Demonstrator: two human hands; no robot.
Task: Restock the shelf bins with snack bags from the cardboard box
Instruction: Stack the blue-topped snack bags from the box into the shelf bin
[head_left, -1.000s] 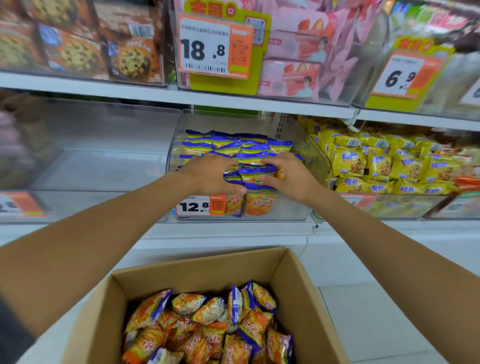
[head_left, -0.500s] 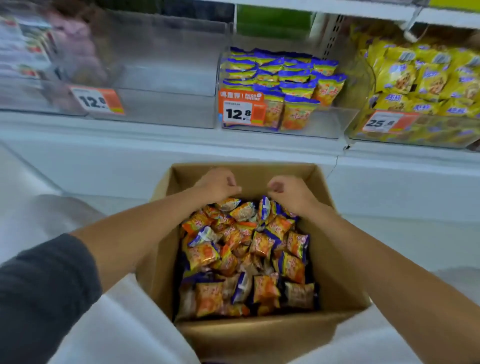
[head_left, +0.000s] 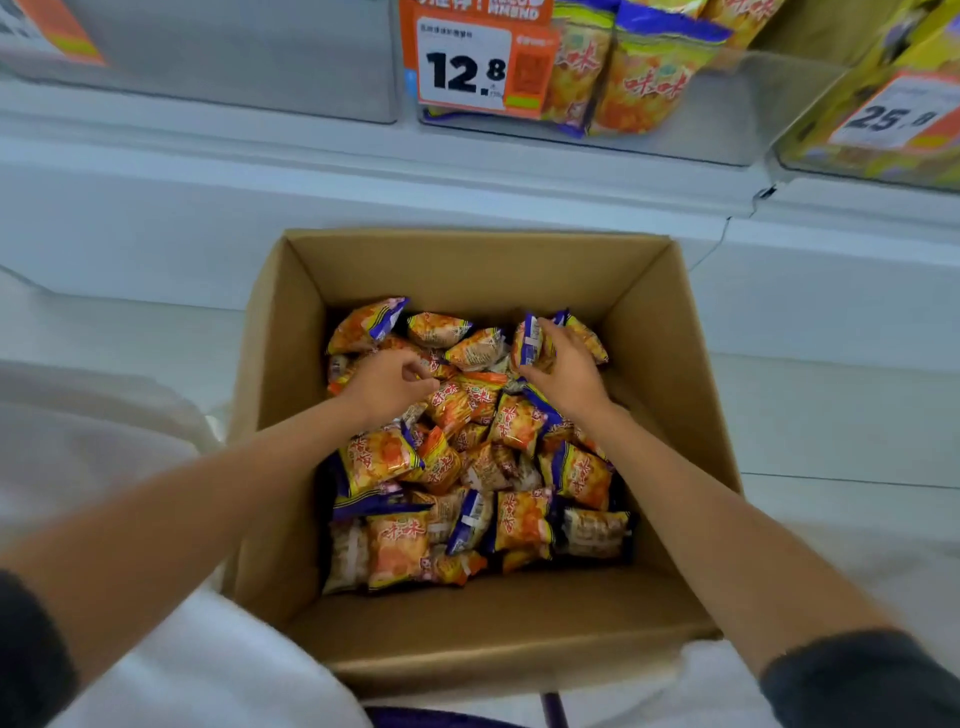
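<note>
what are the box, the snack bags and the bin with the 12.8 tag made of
The cardboard box looks like matte brown corrugated card, creased at its folds. The snack bags look like glossy printed plastic film, crinkled and catching light. The shelf bin seems clear rigid plastic: bags show through its front.

Shelf bins partly beyond top edge.

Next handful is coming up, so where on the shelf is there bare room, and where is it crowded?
Bare: the left bin, left of the 12.8 tag, shows no stock; the middle bin is free right of its bags. Crowded: the right bin behind the 25.8 tag looks full, and the box is packed wall to wall.
</note>
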